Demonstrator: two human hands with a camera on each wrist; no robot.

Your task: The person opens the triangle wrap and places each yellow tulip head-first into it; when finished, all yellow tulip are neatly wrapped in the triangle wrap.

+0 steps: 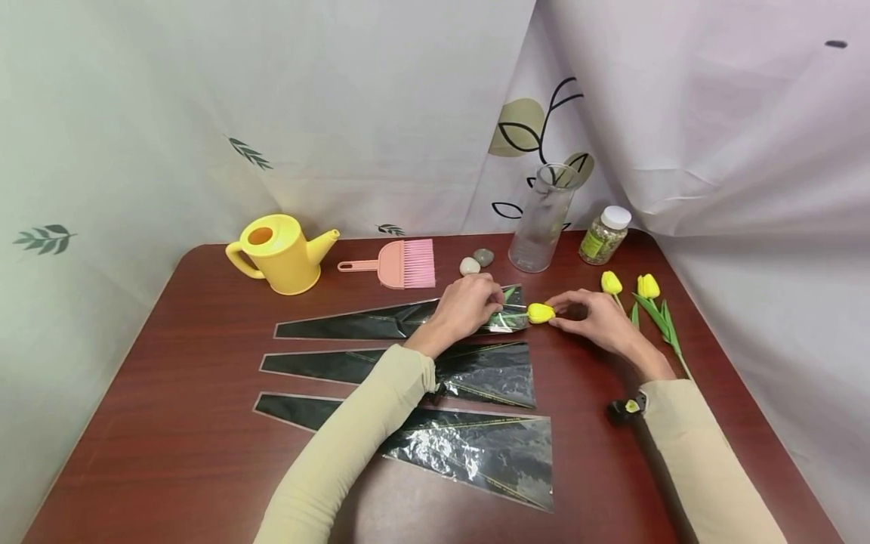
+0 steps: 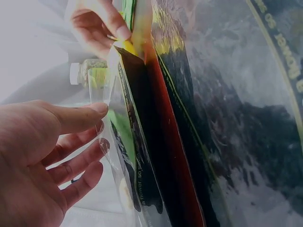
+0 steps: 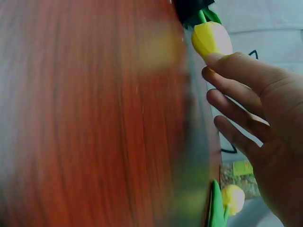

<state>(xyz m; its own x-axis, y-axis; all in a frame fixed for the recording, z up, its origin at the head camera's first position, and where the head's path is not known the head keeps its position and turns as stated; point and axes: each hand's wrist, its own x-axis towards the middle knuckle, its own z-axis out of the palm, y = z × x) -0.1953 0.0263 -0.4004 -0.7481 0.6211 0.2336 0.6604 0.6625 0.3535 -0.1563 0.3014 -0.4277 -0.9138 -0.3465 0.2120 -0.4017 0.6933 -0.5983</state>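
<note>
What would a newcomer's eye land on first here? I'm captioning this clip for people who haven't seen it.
Probably the two hands at the table's middle: the left hand holds open the mouth of a dark cellophane sleeve while the right hand pinches a yellow tulip at that opening. Next, the yellow watering can at the back left, and two more sleeves lying nearer the person.

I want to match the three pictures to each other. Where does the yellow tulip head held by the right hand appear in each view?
Head: the tulip head lies right of centre, at the mouth of the top sleeve.
Left wrist: only a yellow sliver near the top, under the right hand's fingertips.
Right wrist: top right, touching the fingertips.
Shared landmark: the white-capped jar.
</note>
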